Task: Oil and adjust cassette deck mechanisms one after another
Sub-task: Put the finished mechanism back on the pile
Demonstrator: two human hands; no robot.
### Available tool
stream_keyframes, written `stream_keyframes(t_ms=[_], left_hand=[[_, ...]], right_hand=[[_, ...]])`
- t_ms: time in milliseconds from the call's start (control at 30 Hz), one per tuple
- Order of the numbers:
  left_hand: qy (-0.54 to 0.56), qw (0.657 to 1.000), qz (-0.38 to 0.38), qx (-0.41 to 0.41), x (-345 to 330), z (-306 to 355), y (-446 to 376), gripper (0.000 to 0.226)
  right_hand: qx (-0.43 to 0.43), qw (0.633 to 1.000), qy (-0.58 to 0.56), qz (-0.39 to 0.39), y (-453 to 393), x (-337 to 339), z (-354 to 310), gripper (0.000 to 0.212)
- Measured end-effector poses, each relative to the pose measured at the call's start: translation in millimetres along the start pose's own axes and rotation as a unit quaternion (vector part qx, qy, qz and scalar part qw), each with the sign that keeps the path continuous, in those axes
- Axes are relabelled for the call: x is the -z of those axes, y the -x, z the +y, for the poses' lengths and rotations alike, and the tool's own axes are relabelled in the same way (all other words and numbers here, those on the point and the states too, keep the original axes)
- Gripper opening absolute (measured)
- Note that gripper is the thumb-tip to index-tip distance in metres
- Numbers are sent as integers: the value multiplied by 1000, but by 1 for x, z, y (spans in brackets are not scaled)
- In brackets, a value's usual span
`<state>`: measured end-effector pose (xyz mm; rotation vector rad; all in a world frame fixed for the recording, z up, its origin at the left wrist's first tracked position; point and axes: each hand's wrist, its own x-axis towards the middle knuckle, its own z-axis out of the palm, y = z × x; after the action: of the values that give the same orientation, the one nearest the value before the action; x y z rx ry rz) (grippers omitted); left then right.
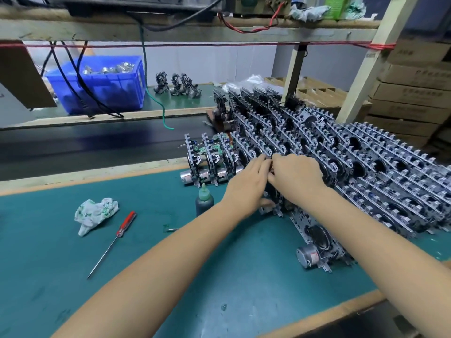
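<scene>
Your left hand (246, 184) and right hand (296, 175) both pinch one cassette mech (273, 203) at the stack's near edge — prob. steadying it for adjustment — oil bottle (204, 202) just left of your left hand, screwdriver (112, 242) further left, untouched.

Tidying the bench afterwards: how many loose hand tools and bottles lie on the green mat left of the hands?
2: a red-handled screwdriver lying beside the crumpled cloth, and a dark oil bottle standing by the left hand. Others may hide behind the stacked mechanisms.
</scene>
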<state>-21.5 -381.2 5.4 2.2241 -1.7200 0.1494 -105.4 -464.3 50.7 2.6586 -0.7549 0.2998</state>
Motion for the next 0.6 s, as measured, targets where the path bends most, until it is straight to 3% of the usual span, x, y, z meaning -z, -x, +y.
stream_keyframes(t_ms=[133,267,333,600], left_hand=[[-26,1000,-9,2,19,7,-3,94],[-9,998,61,19,60,8,22,37],[-14,996,81,32,77,2,49,19],[-22,986,67,149,104,-43,193,19]], right_hand=[[-15,1000,23,-9,3,16,-8,16],[-3,998,-53,26,14,46,-21,15],[27,995,-94,29,25,60,-39,18],[225,954,-197,4,58,80,-150,21]])
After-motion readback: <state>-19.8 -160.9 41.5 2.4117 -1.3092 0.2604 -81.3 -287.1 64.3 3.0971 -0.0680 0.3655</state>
